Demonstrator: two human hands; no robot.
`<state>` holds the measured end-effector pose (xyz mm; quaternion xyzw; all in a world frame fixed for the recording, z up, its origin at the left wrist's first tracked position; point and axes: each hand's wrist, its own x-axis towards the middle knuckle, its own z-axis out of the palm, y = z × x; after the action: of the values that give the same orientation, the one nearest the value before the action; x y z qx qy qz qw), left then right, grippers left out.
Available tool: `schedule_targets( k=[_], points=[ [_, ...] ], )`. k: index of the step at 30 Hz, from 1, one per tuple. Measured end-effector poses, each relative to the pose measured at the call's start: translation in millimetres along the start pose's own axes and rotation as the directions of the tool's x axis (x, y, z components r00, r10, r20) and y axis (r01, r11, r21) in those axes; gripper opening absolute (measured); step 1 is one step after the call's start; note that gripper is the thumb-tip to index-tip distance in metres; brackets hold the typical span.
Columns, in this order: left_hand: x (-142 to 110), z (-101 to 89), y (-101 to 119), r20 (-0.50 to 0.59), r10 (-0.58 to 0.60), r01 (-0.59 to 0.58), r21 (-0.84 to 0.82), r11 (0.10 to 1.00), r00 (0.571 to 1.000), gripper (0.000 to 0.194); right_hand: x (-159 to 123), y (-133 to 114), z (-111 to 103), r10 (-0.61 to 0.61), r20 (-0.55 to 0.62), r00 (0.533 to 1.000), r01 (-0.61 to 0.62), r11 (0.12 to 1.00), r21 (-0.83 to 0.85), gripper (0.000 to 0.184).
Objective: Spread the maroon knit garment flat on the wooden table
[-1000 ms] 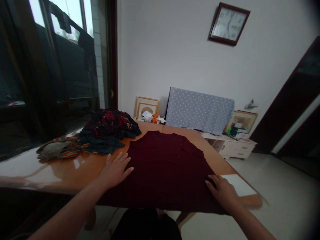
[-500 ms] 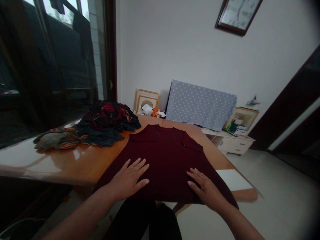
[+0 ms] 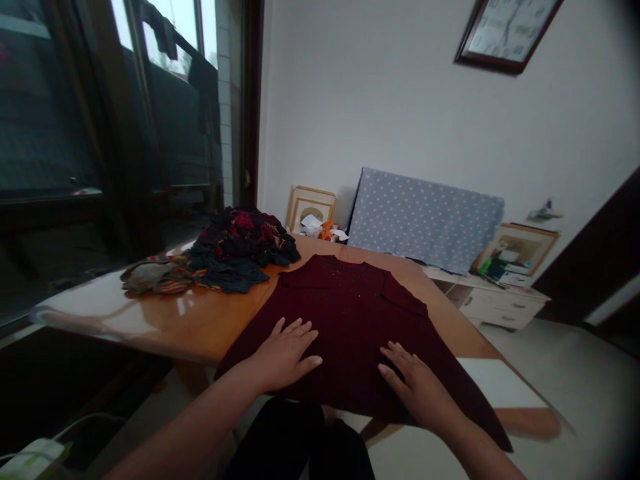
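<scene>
Both of your hands have come inward since a second ago: then they sat near the outer side edges of the maroon garment (image 3: 345,320), and now they lie close together on its near part, while the garment itself has kept its place on the desk (image 3: 200,320).

Taking the garment as your landmark and going left to right: off its far left corner lies the pile of dark clothes (image 3: 243,247), with a striped cloth (image 3: 157,275) further left again, both on the desk and clear of the garment. Your left hand (image 3: 285,353) rests flat on the garment's near left part, fingers spread and released, gripping nothing. Your right hand (image 3: 417,387) lies flat on its near right part, also open, fingers pointing toward the left hand, holding nothing. Right of the garment, a white sheet (image 3: 500,383) sits on the desk corner, touching or just under the hem; you cannot tell which.

As for progress, the garment is already spread flat on the desk, and what look like both sleeves appear turned in at its far end. The body seems smooth where your palms press. The lower hem hangs over the near desk edge, and no lengthwise fold of the body shows yet. The pile beside it looks unfolded.
</scene>
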<state>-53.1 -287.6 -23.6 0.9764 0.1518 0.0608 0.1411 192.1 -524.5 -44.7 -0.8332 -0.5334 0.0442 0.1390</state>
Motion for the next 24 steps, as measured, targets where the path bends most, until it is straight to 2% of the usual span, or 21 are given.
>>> schedule_targets(
  k=[4, 8, 12, 16, 21, 24],
  points=[
    [25.9, 7.5, 13.1, -0.083, 0.023, -0.023, 0.005, 1.000, 0.996, 0.061, 26.3, -31.9, 0.3, -0.081, -0.073, 0.994, 0.083, 0.996, 0.023, 0.063],
    [38.0, 22.3, 17.7, -0.055, 0.023, -0.023, 0.010, 1.000, 0.998, 0.066, 43.9, -51.2, 12.0, -0.095, -0.045, 0.994, 0.095, 0.995, -0.007, 0.066],
    [34.5, 27.3, 15.7, -0.037, 0.034, -0.033, 0.012, 0.999, 0.999, 0.069, 44.6, -48.9, 20.2, -0.090, 0.042, 0.995, 0.092, 0.995, -0.030, 0.068],
    [33.2, 25.6, 15.0, -0.030, 0.027, -0.027, 0.009, 1.000, 0.999, 0.071, 44.0, -44.5, 17.4, -0.097, 0.072, 0.993, 0.098, 0.995, -0.008, 0.068],
    [33.5, 26.7, 16.0, -0.042, 0.029, -0.029, -0.001, 1.000, 0.999, 0.070, 44.0, -30.5, 22.1, 0.014, -0.022, 1.000, -0.015, 0.999, -0.050, 0.073],
    [31.7, 25.6, 16.5, -0.035, 0.025, -0.026, -0.018, 1.000, 0.999, 0.070, 43.0, -20.1, 29.5, 0.048, -0.038, 0.998, -0.051, 0.995, -0.080, 0.076]
  ],
)
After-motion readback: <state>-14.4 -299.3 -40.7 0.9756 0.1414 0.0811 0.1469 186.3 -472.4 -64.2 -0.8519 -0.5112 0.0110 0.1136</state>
